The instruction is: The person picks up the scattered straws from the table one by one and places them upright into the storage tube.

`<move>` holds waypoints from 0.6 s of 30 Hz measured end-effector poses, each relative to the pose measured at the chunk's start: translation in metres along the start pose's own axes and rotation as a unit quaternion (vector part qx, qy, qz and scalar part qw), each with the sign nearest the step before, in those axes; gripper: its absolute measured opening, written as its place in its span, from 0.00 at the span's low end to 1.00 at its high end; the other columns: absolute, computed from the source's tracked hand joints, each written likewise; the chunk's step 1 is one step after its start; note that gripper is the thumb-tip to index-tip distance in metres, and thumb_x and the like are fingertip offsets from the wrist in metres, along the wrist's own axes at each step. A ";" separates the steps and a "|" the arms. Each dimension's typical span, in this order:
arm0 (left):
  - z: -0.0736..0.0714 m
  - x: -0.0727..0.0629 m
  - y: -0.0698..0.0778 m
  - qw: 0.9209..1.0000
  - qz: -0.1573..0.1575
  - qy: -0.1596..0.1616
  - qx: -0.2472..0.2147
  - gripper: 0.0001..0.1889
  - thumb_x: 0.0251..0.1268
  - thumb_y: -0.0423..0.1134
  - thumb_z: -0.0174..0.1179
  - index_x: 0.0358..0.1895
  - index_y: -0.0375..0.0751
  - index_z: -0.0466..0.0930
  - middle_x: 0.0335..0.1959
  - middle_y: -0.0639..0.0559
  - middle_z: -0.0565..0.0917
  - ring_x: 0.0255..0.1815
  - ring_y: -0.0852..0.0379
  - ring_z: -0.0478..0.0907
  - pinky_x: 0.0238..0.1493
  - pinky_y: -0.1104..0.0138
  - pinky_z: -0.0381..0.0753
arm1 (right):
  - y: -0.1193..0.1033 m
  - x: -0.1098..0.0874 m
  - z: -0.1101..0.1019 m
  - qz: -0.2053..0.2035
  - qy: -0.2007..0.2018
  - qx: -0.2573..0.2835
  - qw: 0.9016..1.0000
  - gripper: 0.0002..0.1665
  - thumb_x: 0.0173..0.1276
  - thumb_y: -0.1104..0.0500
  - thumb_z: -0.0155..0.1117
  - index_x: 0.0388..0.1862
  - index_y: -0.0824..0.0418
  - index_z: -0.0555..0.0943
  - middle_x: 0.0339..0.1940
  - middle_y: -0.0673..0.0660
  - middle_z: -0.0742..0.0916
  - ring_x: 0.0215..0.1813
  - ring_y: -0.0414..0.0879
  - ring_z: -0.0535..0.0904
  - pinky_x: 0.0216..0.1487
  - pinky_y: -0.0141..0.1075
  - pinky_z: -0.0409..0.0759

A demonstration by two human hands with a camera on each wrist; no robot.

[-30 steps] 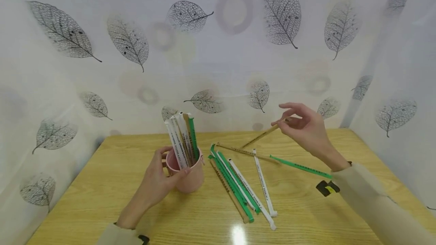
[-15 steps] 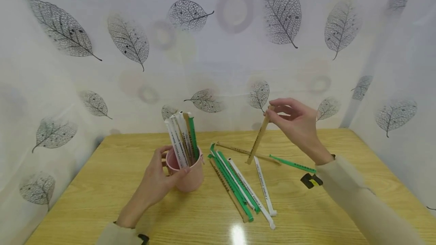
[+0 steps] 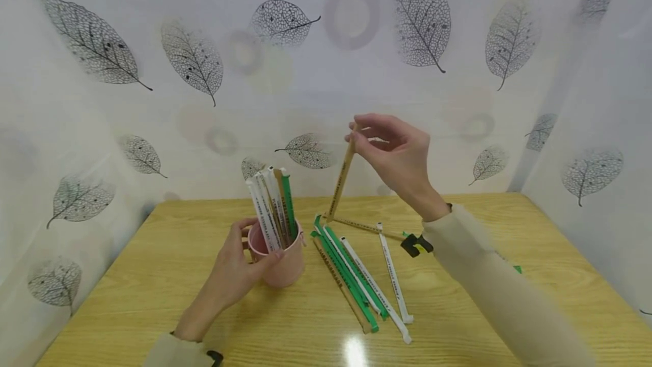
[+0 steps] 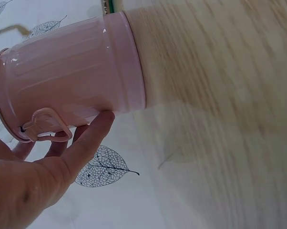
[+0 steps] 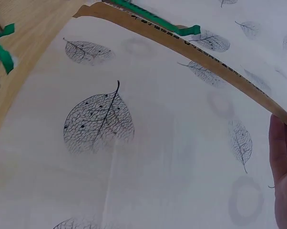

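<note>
My left hand (image 3: pixel 231 279) grips a small pink metal bucket (image 3: pixel 286 271) on the table, thumb at the front of its rim. White, brown and green paper-wrapped straws (image 3: pixel 270 214) stand in it, leaning left. In the left wrist view, a wire loop handle (image 4: pixel 46 125) hangs on the bucket's side near the fingers. My right hand (image 3: pixel 397 154) pinches a brown paper-wrapped straw (image 3: pixel 341 183) by its upper end, between thumb and fingers. That straw slants down to the left, its lower end overlapping another brown straw (image 3: pixel 356 224) in the head view.
Several green, white and brown wrapped straws (image 3: pixel 351 279) lie in a loose pile right of the bucket. A white one (image 3: pixel 393 276) lies apart beside them. My right sleeve partly covers a green straw (image 3: pixel 517 269). Behind the wooden table (image 3: pixel 153 276) hangs a leaf-print curtain (image 3: pixel 326 95).
My right hand has moved left and up with the brown straw, which has swung from a low slant to a steeper one. The left hand and bucket stay in place.
</note>
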State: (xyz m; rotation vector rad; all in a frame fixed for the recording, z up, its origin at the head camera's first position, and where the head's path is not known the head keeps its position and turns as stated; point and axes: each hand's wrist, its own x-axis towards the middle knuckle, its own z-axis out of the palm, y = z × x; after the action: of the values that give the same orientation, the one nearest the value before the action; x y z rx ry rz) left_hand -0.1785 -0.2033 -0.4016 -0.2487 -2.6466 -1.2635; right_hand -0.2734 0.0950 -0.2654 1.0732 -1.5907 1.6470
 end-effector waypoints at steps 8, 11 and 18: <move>0.000 0.002 0.004 1.000 -0.029 -0.004 0.008 0.45 0.62 0.58 0.70 0.73 0.42 0.57 0.61 0.38 0.75 0.56 0.44 0.79 0.51 0.57 0.82 | -0.005 0.013 0.035 -0.035 -0.016 0.024 0.999 0.14 0.62 0.80 0.65 0.48 0.81 0.81 0.40 0.78 0.87 0.41 0.44 0.90 0.43 0.43 0.89; 0.000 0.004 0.005 0.999 -0.036 -0.005 0.010 0.46 0.61 0.59 0.71 0.73 0.42 0.57 0.62 0.38 0.74 0.56 0.43 0.78 0.51 0.57 0.82 | -0.003 0.011 0.045 -0.035 -0.029 0.025 0.999 0.14 0.62 0.80 0.66 0.48 0.80 0.82 0.41 0.76 0.88 0.41 0.52 0.91 0.43 0.42 0.89; 0.001 0.005 0.004 0.999 -0.037 -0.002 0.010 0.46 0.60 0.60 0.71 0.72 0.41 0.57 0.61 0.37 0.73 0.58 0.42 0.78 0.52 0.54 0.83 | 0.006 0.000 0.058 -0.030 -0.069 0.004 0.997 0.14 0.62 0.79 0.67 0.48 0.78 0.83 0.42 0.73 0.89 0.41 0.59 0.90 0.42 0.42 0.89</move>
State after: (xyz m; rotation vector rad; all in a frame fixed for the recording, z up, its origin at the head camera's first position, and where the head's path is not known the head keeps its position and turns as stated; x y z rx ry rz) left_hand -0.1823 -0.1994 -0.3984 -0.1527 -2.6934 -1.2590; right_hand -0.2706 0.0372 -0.2716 1.2505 -1.6227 1.5708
